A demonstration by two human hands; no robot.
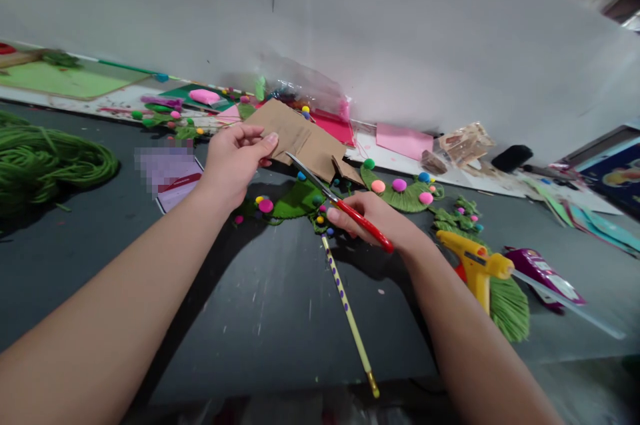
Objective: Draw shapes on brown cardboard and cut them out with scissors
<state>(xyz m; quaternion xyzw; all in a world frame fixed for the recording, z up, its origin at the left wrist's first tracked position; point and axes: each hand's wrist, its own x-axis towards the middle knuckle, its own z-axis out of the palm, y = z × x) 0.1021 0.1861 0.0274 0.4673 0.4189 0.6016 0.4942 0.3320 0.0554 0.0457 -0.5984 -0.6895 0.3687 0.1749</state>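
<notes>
My left hand (237, 161) pinches the left end of a piece of brown cardboard (320, 141), raised over the dark table. A pair of scissors with red handles (363, 221) is gripped in my right hand (370, 215). Their blades point up and left and lie against the cardboard's lower edge. Just under the cardboard are green yarn leaf shapes (297, 203) with coloured pompoms, partly hidden by it. A pale yellow pencil with purple dots (347, 305) rests on the table below my right hand.
Green yarn (50, 158) is heaped at the far left, beside a purple booklet (180, 185). A yellow glue gun (475, 261) sits on a green yarn leaf (510, 308) by my right forearm, near a purple package (543, 275). Pink paper (404, 140) and plastic bags (310, 88) line the wall.
</notes>
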